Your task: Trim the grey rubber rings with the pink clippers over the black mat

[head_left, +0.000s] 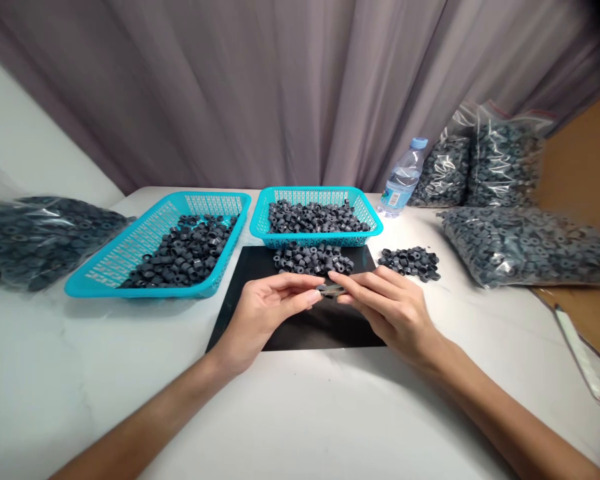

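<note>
Under the black mat (325, 330), a white tabletop (300, 407) is covered in part by bags and baskets. Plump bags of small dark rings are set on both sides of the mat: one is laid to its left (45, 233), one is laid to its right (525, 247), and two are stood beyond its far right corner (505, 160) (443, 173). By the mat's left edge a long blue basket (145, 292) is part filled with rings; just beyond its far edge a smaller basket (315, 236) is well filled. Over the mat both hands are brought close together. A bottle (403, 187) is stood past its far right corner, a loose pile (305, 259) is heaped along its far edge, and a lesser pile (407, 262) is gathered to its right. A slim pale stick (580, 353) is laid well to the mat's right.

Above the mat's middle, a dark ring (322, 288) is pinched by the left grip (315, 288), thumb against fingers. A thin pale sliver (335, 291) seems to be held by the right grip (339, 287); its kind cannot be told. Such a ring is probably best steadied near its rim, with only light pressure, so that it is neither squashed nor flicked away. Both wrists should be kept low and the fingertips close, and the meeting point should be left in view over the mat, where a dropped ring could be easily recovered.
</note>
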Demonstrator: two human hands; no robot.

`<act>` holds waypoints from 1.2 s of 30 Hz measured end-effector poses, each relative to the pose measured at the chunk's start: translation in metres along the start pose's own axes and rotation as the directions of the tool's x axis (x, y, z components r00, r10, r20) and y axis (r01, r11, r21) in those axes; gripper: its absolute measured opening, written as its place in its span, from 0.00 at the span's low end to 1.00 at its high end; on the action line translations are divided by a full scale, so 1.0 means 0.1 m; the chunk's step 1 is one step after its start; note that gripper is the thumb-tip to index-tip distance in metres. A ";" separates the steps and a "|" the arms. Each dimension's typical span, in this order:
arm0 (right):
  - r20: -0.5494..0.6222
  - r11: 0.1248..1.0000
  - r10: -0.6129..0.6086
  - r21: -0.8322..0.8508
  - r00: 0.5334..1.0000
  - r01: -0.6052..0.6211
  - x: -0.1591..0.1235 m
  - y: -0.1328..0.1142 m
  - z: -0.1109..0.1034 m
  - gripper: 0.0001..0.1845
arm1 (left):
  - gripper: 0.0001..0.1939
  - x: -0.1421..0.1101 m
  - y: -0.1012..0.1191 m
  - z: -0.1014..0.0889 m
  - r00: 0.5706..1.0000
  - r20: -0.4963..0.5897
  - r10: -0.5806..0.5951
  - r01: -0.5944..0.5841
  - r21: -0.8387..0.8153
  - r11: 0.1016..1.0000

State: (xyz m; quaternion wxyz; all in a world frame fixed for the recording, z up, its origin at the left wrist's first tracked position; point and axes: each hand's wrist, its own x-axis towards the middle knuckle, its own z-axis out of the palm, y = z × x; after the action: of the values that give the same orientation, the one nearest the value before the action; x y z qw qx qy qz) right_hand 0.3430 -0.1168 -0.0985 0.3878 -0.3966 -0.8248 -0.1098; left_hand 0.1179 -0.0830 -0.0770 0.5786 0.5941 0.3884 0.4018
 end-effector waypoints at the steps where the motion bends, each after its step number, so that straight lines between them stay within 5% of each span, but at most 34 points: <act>1: 0.001 1.000 -0.006 -0.003 1.000 0.006 0.01 -0.01 0.00 0.18 | 0.12 0.00 0.00 0.00 1.000 0.000 0.004 -0.004 -0.006 1.000; 36: -0.008 0.994 -0.067 -0.090 0.998 0.066 0.00 -0.02 -0.06 0.17 | 0.12 -0.01 -0.01 -0.01 0.998 0.050 -0.040 0.045 -0.116 0.992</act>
State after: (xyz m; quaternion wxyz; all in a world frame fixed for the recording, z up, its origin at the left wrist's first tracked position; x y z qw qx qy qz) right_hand 0.3445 -0.1208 -0.0940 0.3704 -0.3853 -0.8295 -0.1617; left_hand 0.1171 -0.0833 -0.0775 0.6301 0.5600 0.3627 0.3973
